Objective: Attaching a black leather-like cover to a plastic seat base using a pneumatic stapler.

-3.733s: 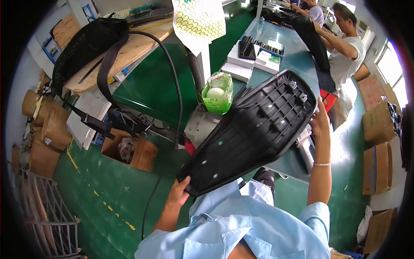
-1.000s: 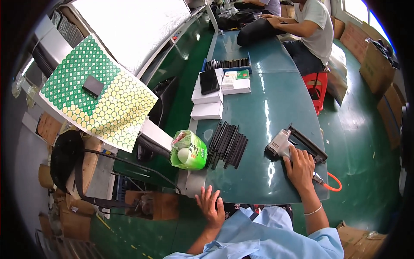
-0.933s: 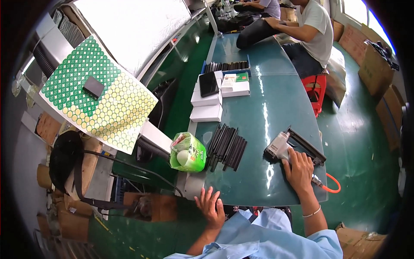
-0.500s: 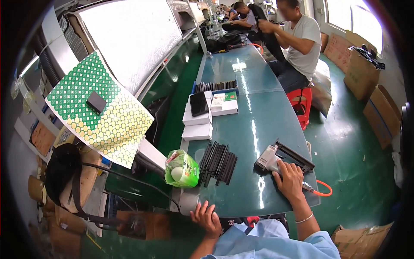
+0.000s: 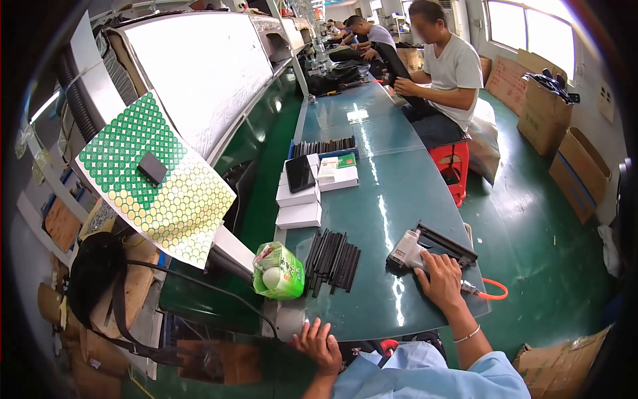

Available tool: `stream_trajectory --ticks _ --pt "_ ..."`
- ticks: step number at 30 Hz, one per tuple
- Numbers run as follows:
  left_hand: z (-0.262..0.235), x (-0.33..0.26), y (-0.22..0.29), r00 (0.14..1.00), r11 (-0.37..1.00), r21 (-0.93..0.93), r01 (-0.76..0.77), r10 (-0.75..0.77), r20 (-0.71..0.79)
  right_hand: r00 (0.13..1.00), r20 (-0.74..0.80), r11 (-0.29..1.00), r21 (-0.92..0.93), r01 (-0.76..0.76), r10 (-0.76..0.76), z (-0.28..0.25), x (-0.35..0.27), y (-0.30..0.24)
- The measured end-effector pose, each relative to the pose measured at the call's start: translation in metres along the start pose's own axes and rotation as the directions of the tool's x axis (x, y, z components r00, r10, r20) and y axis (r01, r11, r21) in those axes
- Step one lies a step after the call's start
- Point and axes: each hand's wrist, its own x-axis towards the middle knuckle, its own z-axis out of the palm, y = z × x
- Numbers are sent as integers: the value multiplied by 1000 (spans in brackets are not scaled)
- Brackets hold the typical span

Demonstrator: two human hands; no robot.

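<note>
I observe, at the lower edge, a light blue garment [image 5: 425, 376]. The left hand [image 5: 319, 346] is at the near left corner of the counter [image 5: 372, 307], its fingers spread and released; I cannot tell whether they touch the edge. The right hand [image 5: 440, 282], with a pale bracelet [image 5: 467, 334] at the wrist, lies on the handle of a grey and black pneumatic tool [image 5: 406, 250]. Its fingers are draped over the handle; I cannot tell whether they grasp it. The tool lies on the near right part of the counter, an orange hose [image 5: 500, 290] running from its fitting beyond the right edge.

Left of the tool I record a bundle of black strips [image 5: 332, 261], and just beside these a green packet [image 5: 290, 280] containing a white rounded object [image 5: 271, 278]. Further left, a sheet of green and yellow circles [image 5: 179, 206] bears a small black block [image 5: 152, 169].

Beyond the strips are white boxes [image 5: 299, 215], a black flat device [image 5: 300, 174] resting on them, then a blue tray [image 5: 290, 147] of dark pieces. Farther off, a co-worker in a white shirt [image 5: 458, 66], seated on a red stool [image 5: 457, 166], holds a black panel [image 5: 392, 63].
</note>
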Motion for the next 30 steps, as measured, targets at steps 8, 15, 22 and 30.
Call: stream_trajectory --ticks 8,15,22,30 --pt "0 0 2 1000 1000 -12 8 -8 0 1000 26 1000 -19 -7 8 -3 0 0" --pt "0 0 2 1000 1000 -1 5 -5 3 1000 -12 999 -33 14 -15 -2 -2 1" --pt "-1 -1 1 1000 1000 13 1 -1 -10 1000 18 1000 -29 5 -5 -2 0 -1" --pt "-1 -1 2 1000 1000 -8 -2 2 12 1000 -6 999 -18 28 -29 -4 -1 2"
